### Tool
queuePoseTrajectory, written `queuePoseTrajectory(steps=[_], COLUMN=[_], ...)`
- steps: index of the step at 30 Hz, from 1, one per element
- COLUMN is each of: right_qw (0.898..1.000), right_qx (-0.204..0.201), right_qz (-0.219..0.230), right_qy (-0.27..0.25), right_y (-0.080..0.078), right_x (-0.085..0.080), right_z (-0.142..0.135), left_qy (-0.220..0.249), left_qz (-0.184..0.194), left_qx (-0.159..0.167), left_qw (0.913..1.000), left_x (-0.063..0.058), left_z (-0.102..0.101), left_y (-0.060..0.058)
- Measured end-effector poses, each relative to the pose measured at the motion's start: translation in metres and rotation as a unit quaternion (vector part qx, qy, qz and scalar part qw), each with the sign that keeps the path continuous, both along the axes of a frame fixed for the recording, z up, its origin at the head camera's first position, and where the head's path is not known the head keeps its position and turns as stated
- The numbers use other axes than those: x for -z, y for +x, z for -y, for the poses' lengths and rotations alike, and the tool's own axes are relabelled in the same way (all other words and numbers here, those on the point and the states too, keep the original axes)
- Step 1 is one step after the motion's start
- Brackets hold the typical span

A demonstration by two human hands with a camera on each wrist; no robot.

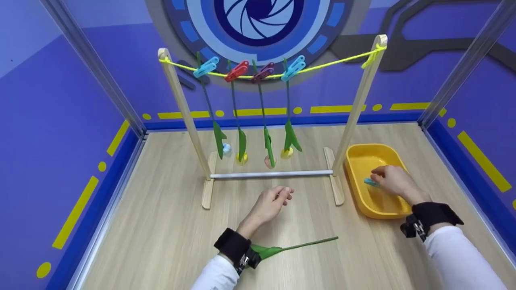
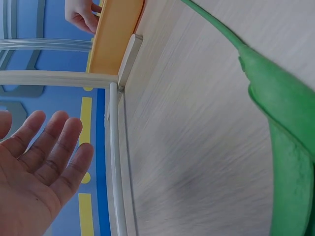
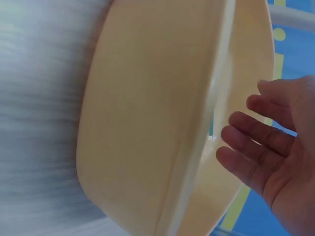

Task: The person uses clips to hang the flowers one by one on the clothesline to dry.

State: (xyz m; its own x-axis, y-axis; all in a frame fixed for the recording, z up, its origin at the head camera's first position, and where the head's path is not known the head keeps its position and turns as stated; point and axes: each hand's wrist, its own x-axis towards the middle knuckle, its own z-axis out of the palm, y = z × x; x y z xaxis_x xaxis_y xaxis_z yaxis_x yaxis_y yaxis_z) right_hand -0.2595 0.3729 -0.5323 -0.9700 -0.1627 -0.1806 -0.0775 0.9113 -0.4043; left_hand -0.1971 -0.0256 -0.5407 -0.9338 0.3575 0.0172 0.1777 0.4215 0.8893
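My right hand is in the yellow tray, its fingers by a light blue clothespin. In the right wrist view those fingers are loosely bent with nothing between them, and only a sliver of the clothespin shows past the tray wall. Over the table, my left hand is relaxed and holds nothing; the left wrist view shows its palm and spread fingers. Beneath the left wrist lies an artificial flower with a green stem and leaf; its bloom is hidden.
A wooden rack carries a yellow string. Several flowers hang bloom-down from it by clothespins: blue, red, purple and blue. A white bar joins the rack's feet. Blue-purple panels enclose the table.
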Motion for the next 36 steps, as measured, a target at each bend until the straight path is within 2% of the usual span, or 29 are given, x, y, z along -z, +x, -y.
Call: queuePoseTrajectory(steps=[5, 9, 20, 23, 28, 33, 36], right_qw=[0.995, 0.994, 0.996, 0.996, 0.998, 0.999, 0.997], right_qx=[-0.009, -0.019, -0.049, -0.054, -0.037, -0.015, 0.008], right_qz=[0.096, 0.105, 0.044, 0.047, 0.052, -0.018, -0.052], right_qy=[0.015, 0.034, 0.058, 0.045, -0.003, -0.036, -0.056], right_y=[-0.013, -0.016, -0.005, -0.003, 0.001, 0.007, 0.013], right_x=[0.008, 0.012, 0.021, 0.023, 0.021, 0.014, 0.005], right_z=[-0.006, -0.006, 0.001, 0.004, 0.008, 0.011, 0.014], left_qy=[0.004, 0.004, 0.008, 0.006, 0.010, 0.029, 0.050], left_qz=[-0.005, 0.000, 0.019, 0.017, 0.019, 0.048, 0.089], left_qx=[0.000, 0.001, 0.005, 0.006, 0.011, 0.021, 0.024], left_qw=[1.0000, 1.0000, 0.9998, 0.9998, 0.9997, 0.9982, 0.9945], left_x=[0.002, 0.002, 0.006, 0.007, 0.007, 0.006, 0.005], left_z=[0.000, -0.001, -0.002, -0.002, -0.001, 0.002, 0.002], left_y=[0.001, 0.001, 0.004, 0.005, 0.005, 0.004, 0.002])
